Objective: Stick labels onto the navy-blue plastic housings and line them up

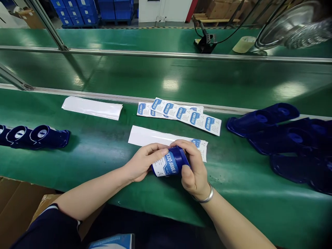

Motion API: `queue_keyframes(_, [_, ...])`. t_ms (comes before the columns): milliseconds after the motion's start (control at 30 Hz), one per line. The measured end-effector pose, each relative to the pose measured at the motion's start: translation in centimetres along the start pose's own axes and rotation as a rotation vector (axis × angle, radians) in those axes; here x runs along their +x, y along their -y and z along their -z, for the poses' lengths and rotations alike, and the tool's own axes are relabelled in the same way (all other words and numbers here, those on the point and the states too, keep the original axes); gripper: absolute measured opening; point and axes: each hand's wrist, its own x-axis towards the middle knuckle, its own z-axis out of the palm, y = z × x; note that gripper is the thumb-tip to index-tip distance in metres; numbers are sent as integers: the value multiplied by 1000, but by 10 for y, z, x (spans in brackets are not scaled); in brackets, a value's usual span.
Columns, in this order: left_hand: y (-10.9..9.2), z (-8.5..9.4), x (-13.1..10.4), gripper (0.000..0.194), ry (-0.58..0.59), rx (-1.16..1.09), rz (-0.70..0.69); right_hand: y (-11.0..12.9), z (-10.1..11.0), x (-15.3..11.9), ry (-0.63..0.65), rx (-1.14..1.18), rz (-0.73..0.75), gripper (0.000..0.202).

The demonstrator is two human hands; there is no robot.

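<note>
A dark blue plastic part [183,157] with a blue and white label [169,166] on its side is held between both hands above the green table. My left hand [145,160] grips its left end, thumb lying on the label's upper edge. My right hand [194,169] wraps round its flared right end. Just behind the hands lies a white backing strip [149,136] with a label at its right end. Farther back are overlapping strips of printed labels [186,116]. A plain white strip [92,108] lies to their left.
Several blue parts [43,134] stand in a row at the left. More blue parts [280,138] are heaped at the right. A metal rail [129,97] runs behind the green table [98,145]. Beyond it are a black tool stand [206,43] and a tape roll [243,45].
</note>
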Motion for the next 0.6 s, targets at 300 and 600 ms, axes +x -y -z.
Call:
queue_keyframes(300, [3,3,-4,61,25,346,-136,6,-7,-2,-98,-35,-180,39])
queue_keyframes(600, [3,8,-1,75,-50,722,-369,3,-7,-2,-94,-11,-203,38])
